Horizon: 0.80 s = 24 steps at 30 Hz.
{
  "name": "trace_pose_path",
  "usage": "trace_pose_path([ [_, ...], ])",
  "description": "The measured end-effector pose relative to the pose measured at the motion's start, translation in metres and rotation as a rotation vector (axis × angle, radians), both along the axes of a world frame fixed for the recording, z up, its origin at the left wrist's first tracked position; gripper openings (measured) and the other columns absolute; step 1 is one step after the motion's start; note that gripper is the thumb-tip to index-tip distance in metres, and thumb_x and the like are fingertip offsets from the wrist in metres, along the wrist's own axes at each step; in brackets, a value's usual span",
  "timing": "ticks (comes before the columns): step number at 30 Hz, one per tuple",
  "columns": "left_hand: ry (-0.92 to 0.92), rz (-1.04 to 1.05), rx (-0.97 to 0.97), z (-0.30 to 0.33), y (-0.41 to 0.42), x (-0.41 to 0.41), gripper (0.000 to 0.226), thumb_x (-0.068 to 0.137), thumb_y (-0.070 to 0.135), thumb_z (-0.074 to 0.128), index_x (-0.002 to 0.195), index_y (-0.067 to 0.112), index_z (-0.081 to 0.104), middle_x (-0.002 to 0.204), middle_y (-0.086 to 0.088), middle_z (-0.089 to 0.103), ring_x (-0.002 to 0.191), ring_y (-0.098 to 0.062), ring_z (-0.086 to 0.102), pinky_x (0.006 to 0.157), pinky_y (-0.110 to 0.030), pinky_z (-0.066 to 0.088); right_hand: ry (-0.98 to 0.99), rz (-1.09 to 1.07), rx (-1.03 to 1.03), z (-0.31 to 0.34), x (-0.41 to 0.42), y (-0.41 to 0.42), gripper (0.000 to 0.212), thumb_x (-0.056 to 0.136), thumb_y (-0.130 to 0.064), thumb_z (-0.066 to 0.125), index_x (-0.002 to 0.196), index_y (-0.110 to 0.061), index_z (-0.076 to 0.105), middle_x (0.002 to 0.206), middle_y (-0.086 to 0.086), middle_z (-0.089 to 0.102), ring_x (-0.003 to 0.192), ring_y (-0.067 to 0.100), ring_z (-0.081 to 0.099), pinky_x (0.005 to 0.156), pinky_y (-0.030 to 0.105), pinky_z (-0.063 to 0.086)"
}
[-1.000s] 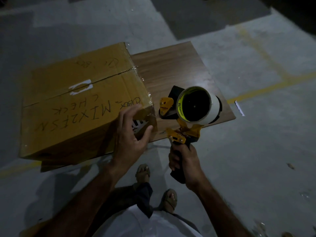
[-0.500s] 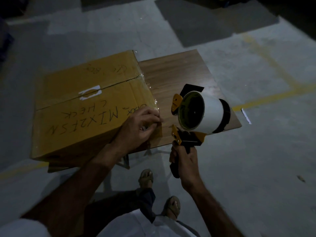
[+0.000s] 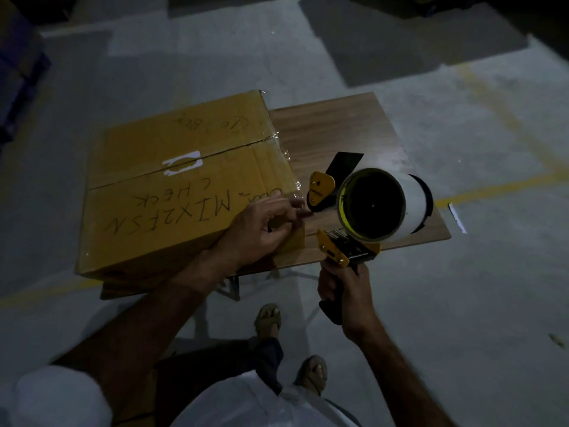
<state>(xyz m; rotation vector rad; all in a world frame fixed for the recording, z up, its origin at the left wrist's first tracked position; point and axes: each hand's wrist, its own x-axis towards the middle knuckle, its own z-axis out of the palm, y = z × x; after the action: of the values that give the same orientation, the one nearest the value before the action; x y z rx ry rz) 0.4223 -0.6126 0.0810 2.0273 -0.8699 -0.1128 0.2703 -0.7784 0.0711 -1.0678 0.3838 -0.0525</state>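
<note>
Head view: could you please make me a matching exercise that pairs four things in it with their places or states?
1 cardboard box
2 tape dispenser
3 left hand
4 wooden table

A gripped by its handle in the right hand
B stands on the grey floor
C pinches clear tape at the box's near corner
D lies on the table, black handwriting on top

Pairs: 1-D, 2-A, 3-C, 4-B.
</note>
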Motion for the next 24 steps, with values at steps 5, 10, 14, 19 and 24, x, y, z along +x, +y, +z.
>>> trace_pose_path([
  [5,0.062,-0.062,0.06,-0.009,0.004,0.005,0.01,0.096,0.034,0.065,0.105,0.034,0.068,0.127,0.012,0.07,0.142,-0.013,0.049,0.126,-0.04,0.028,0.005,0.08,0.078,0.003,0.004,0.0,0.032,0.101,0.013,0.036,0.084,-0.014,0.041,0.06,0.001,0.026,0.046,0.013,0.024,0.048,0.03,0.022],
  [10,0.124,-0.084,0.103,-0.011,0.008,0.01,0.033,0.097,0.041,0.068,0.129,0.032,0.071,0.151,0.006,0.057,0.154,-0.018,0.033,0.124,-0.053,0.03,-0.028,0.16,0.098,0.004,0.007,0.002,0.024,0.1,0.004,0.047,0.085,-0.013,0.04,0.062,0.003,0.024,0.046,0.012,0.026,0.046,0.025,0.03],
  [14,0.172,-0.082,0.155,-0.011,0.01,0.011,0.038,0.094,0.044,0.063,0.13,0.034,0.07,0.156,0.002,0.051,0.157,-0.019,0.025,0.126,-0.054,0.026,-0.042,0.144,0.107,0.004,0.004,0.002,0.029,0.102,0.008,0.04,0.081,-0.012,0.04,0.062,0.003,0.024,0.046,0.012,0.025,0.046,0.025,0.03],
  [19,0.148,-0.015,0.202,-0.009,0.01,0.007,0.04,0.093,0.041,0.056,0.132,0.049,0.058,0.157,-0.006,0.049,0.155,-0.015,0.021,0.124,-0.047,0.031,-0.052,0.118,0.0,0.005,-0.007,-0.001,0.032,0.101,0.006,0.043,0.076,-0.012,0.037,0.059,0.002,0.026,0.045,0.014,0.023,0.048,0.029,0.027],
  [24,0.106,-0.05,0.266,-0.006,0.005,0.006,0.023,0.094,0.03,0.053,0.105,0.039,0.072,0.15,-0.01,0.057,0.151,-0.024,0.036,0.122,-0.056,0.032,-0.01,0.112,0.023,0.007,-0.017,0.005,0.016,0.099,0.001,0.049,0.088,-0.009,0.041,0.061,0.006,0.023,0.046,0.015,0.022,0.046,0.028,0.024],
])
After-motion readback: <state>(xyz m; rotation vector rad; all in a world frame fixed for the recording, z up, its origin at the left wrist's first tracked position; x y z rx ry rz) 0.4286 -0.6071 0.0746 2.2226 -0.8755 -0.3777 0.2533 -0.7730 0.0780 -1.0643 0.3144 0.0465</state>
